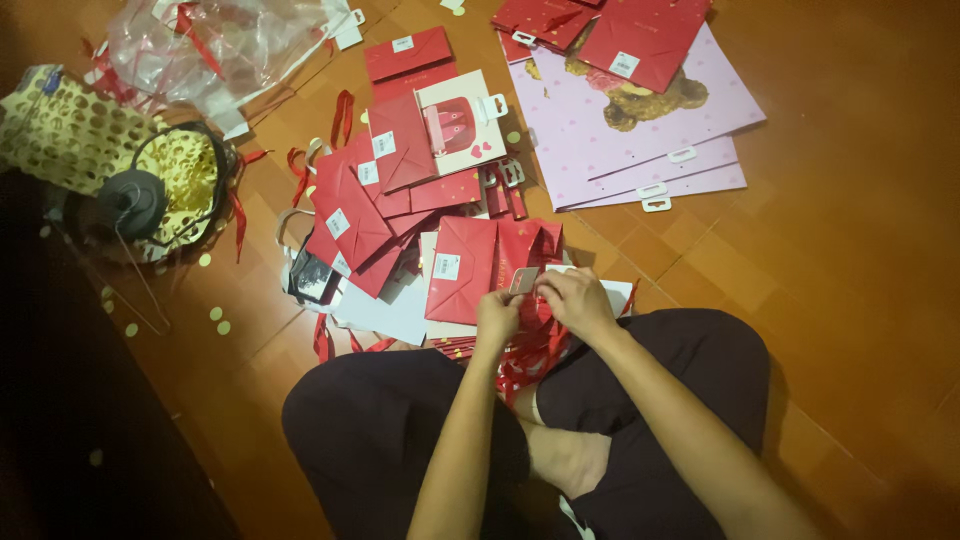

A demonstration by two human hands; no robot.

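Far to the left of the hands, a gold-dotted sack (70, 130) slumps on the wooden floor (850, 280), with a dark round object (130, 203) and its thin looped cord resting against it. Above and left of the grip lies a crumpled clear plastic bag (220, 45) with red ribbon inside. Closer in, just up and left of the hands, a loose heap of flat red paper bags (365, 205) fans out, each with a small white sticker, and one pale card with a pink picture (462, 122) sits on top of them.

The left hand (497, 318) is closed in a pinch, fingers curled onto a small pale tag (523, 281) at its upper edge. The right hand (577, 300) is just beside it, nearly touching, its fingers also bent down onto the same tag and the red ribbon handles (530, 355) that trail below both hands towards the lap. The tag sits between the two hands, over a flat red bag (462, 268) lying directly in front of the crossed legs.

Up and right of the grip, well apart, a stack of lilac paper bags (640, 130) printed with a brown teddy bear lies flat, with more red bags (640, 35) laid across its top.
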